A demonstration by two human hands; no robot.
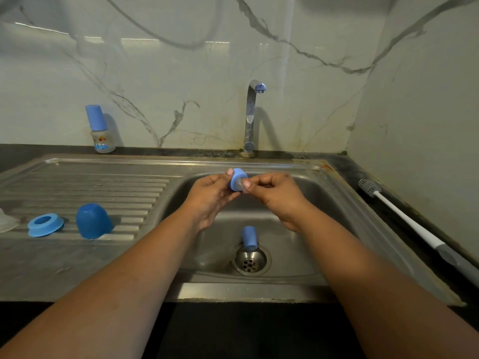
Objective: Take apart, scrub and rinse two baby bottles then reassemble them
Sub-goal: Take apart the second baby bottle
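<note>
Left of the hands (243,193), the sink's ribbed drainboard (77,182) carries a blue cap (93,221), a blue ring (45,225) and, at the frame edge, perhaps a clear teat (6,221). A capped bottle (100,130) stands on the dark table (15,154) behind; a bottle brush (414,229) lies right.

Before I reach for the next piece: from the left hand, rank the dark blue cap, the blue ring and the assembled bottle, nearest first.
From the left hand:
1. dark blue cap, on the drainboard.
2. assembled bottle, standing by the wall, and blue ring, far left on the drainboard: too close to call.

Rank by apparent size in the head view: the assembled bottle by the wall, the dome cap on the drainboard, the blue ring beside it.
1. Assembled bottle, tallest, though farthest away.
2. Dome cap.
3. Blue ring, as wide as the cap but much flatter.
</note>
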